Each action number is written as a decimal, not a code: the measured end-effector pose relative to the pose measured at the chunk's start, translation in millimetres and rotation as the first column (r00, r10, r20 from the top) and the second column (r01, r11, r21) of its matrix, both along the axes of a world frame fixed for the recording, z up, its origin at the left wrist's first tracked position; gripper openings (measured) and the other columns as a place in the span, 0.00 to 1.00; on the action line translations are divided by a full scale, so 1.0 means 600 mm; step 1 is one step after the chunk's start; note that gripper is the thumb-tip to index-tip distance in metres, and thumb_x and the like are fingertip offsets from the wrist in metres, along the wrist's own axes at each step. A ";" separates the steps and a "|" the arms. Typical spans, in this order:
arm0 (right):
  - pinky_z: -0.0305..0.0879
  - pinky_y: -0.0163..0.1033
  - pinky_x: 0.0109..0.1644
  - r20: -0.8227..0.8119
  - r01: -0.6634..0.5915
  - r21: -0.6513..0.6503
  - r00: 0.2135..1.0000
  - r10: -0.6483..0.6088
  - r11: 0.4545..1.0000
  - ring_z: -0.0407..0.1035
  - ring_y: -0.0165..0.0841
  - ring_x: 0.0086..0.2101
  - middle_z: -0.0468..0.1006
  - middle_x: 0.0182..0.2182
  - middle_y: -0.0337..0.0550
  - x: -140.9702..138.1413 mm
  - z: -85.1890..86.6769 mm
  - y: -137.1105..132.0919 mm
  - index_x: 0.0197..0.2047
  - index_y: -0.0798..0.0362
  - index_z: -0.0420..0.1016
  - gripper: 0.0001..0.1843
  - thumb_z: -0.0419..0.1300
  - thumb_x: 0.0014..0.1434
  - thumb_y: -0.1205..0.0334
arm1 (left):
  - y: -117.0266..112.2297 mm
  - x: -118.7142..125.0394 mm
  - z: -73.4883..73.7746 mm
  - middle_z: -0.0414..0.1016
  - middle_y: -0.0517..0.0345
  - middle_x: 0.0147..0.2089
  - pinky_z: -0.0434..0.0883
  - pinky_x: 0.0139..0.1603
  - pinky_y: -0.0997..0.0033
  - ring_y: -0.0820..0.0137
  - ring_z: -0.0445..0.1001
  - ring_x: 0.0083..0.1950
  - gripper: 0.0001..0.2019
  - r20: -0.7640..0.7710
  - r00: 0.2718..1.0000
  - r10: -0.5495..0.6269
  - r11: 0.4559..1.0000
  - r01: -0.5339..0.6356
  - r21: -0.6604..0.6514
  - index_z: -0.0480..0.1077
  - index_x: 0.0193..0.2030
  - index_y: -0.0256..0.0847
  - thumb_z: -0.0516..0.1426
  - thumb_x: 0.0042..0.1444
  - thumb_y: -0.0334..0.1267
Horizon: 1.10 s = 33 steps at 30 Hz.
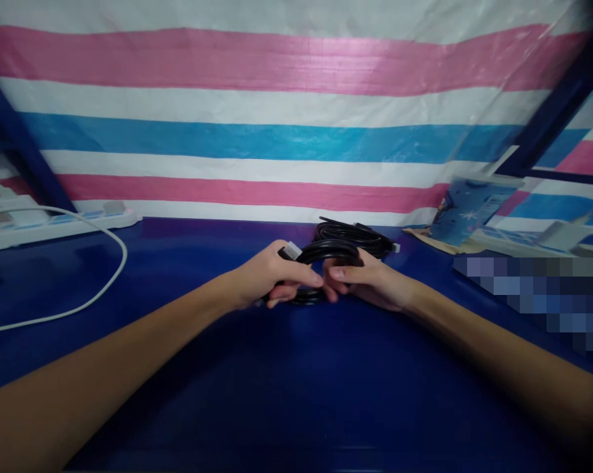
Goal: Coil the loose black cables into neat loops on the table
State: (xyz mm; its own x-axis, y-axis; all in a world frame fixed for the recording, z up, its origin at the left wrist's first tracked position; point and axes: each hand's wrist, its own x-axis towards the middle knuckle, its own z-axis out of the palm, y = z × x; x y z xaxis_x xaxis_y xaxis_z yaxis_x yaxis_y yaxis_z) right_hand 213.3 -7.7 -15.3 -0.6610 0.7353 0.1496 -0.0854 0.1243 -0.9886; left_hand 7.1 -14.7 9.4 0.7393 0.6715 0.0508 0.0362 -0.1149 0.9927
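The fingers of the left hand (pixel 287 270) and right hand (pixel 364 276) both grasp a coiled black cable (pixel 329 251) over the surface (pixel 296 387); behind it, another black cable bundle (pixel 348 231) lies near the surface's far edge.

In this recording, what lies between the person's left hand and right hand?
A coiled black cable, held at either side by the left hand and right hand, spans the space between them, as the head view shows.
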 end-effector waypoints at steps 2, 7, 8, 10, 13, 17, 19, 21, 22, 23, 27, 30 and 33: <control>0.66 0.34 0.46 0.032 0.079 0.057 0.996 -0.081 0.995 0.71 0.26 0.38 0.75 0.34 0.38 0.004 0.000 0.008 0.39 0.55 0.70 0.14 0.68 0.51 0.62 | 0.000 -0.014 0.014 0.56 0.65 0.08 0.54 0.17 0.76 0.81 0.54 0.11 0.20 -0.158 0.978 0.133 0.980 -0.106 0.171 0.59 0.11 0.38 0.60 0.48 0.38; 0.67 0.41 0.45 0.303 0.204 0.294 0.907 -0.293 0.934 0.72 0.31 0.36 0.75 0.36 0.43 0.023 0.002 0.022 0.50 0.55 0.64 0.20 0.63 0.55 0.60 | 0.030 -0.053 0.030 0.63 0.60 0.13 0.53 0.20 0.73 0.75 0.60 0.16 0.17 -0.381 0.767 0.516 0.762 -0.208 0.613 0.63 0.17 0.38 0.58 0.50 0.46; 0.67 0.40 0.41 0.324 0.205 0.321 0.894 -0.311 0.924 0.71 0.30 0.32 0.74 0.32 0.42 0.027 0.003 0.023 0.48 0.56 0.66 0.17 0.61 0.56 0.60 | 0.041 -0.062 0.029 0.67 0.56 0.17 0.54 0.22 0.72 0.73 0.64 0.19 0.17 -0.413 0.674 0.612 0.665 -0.155 0.731 0.67 0.20 0.37 0.56 0.51 0.48; 0.65 0.37 0.34 0.363 0.198 0.370 0.869 -0.337 0.908 0.69 0.28 0.27 0.72 0.27 0.40 0.033 0.005 0.022 0.42 0.57 0.69 0.12 0.58 0.58 0.59 | 0.063 -0.080 0.020 0.75 0.47 0.27 0.56 0.27 0.70 0.65 0.71 0.28 0.21 -0.458 0.464 0.758 0.506 0.024 0.862 0.74 0.33 0.36 0.52 0.54 0.54; 0.62 0.34 0.28 0.433 0.160 0.454 0.820 -0.374 0.876 0.68 0.28 0.24 0.72 0.24 0.40 0.034 0.009 0.016 0.38 0.57 0.71 0.09 0.57 0.58 0.60 | 0.090 -0.108 0.003 0.78 0.39 0.40 0.59 0.33 0.66 0.55 0.74 0.38 0.31 -0.558 0.293 0.776 0.545 0.135 0.828 0.73 0.50 0.38 0.47 0.55 0.62; 0.58 0.33 0.27 0.492 0.076 0.566 0.768 -0.410 0.821 0.65 0.27 0.21 0.73 0.22 0.39 0.027 0.015 0.004 0.37 0.56 0.73 0.08 0.56 0.58 0.63 | 0.100 -0.129 -0.003 0.75 0.40 0.51 0.61 0.38 0.65 0.52 0.73 0.46 0.37 -0.593 0.317 0.740 0.593 0.110 0.798 0.68 0.56 0.40 0.45 0.53 0.67; 0.57 0.33 0.28 0.509 0.039 0.605 0.750 -0.423 0.795 0.64 0.26 0.20 0.73 0.21 0.38 0.026 0.018 0.001 0.37 0.56 0.74 0.08 0.55 0.59 0.63 | 0.099 -0.133 0.002 0.75 0.42 0.51 0.62 0.39 0.65 0.53 0.73 0.46 0.38 -0.621 0.360 0.696 0.636 0.091 0.766 0.70 0.54 0.40 0.44 0.51 0.70; 0.56 0.33 0.28 0.521 0.011 0.634 0.734 -0.437 0.774 0.64 0.26 0.20 0.73 0.21 0.38 0.028 0.021 0.000 0.38 0.56 0.74 0.09 0.54 0.59 0.62 | 0.100 -0.136 0.009 0.78 0.44 0.46 0.62 0.41 0.64 0.55 0.74 0.44 0.39 -0.643 0.378 0.666 0.683 0.039 0.730 0.70 0.52 0.42 0.43 0.51 0.72; 0.56 0.33 0.28 0.525 0.000 0.646 0.726 -0.444 0.763 0.64 0.26 0.21 0.73 0.21 0.38 0.029 0.022 0.000 0.38 0.56 0.74 0.09 0.54 0.59 0.62 | 0.101 -0.139 0.013 0.78 0.46 0.46 0.61 0.42 0.63 0.55 0.74 0.44 0.39 -0.637 0.373 0.674 0.686 0.002 0.727 0.70 0.53 0.43 0.41 0.51 0.72; 0.55 0.34 0.28 0.528 -0.010 0.657 0.719 -0.452 0.753 0.64 0.27 0.21 0.73 0.22 0.39 0.031 0.023 0.001 0.38 0.56 0.74 0.09 0.54 0.59 0.62 | 0.104 -0.142 0.015 0.78 0.46 0.46 0.61 0.43 0.63 0.55 0.73 0.45 0.39 -0.622 0.363 0.694 0.677 -0.037 0.735 0.70 0.53 0.44 0.40 0.52 0.71; 0.53 0.34 0.29 0.533 -0.031 0.689 0.698 -0.478 0.724 0.63 0.27 0.22 0.73 0.23 0.39 0.037 0.025 0.004 0.39 0.56 0.74 0.10 0.54 0.59 0.62 | 0.112 -0.151 0.015 0.75 0.46 0.53 0.62 0.45 0.62 0.54 0.71 0.51 0.35 -0.593 0.339 0.730 0.653 -0.092 0.751 0.70 0.54 0.44 0.41 0.55 0.67; 0.53 0.34 0.29 0.543 -0.054 0.710 0.677 -0.497 0.702 0.63 0.27 0.22 0.73 0.23 0.40 0.039 0.026 0.005 0.39 0.56 0.74 0.12 0.53 0.60 0.60 | 0.114 -0.147 0.006 0.74 0.48 0.54 0.63 0.46 0.61 0.54 0.72 0.50 0.34 -0.650 0.336 0.681 0.702 -0.047 0.711 0.71 0.53 0.46 0.39 0.57 0.66; 0.53 0.34 0.29 0.552 -0.074 0.728 0.653 -0.519 0.682 0.63 0.27 0.22 0.73 0.23 0.40 0.039 0.027 0.003 0.39 0.56 0.74 0.12 0.52 0.60 0.61 | 0.115 -0.138 -0.001 0.74 0.44 0.53 0.65 0.46 0.57 0.52 0.72 0.50 0.37 -0.657 0.312 0.686 0.703 -0.049 0.710 0.72 0.50 0.42 0.36 0.57 0.66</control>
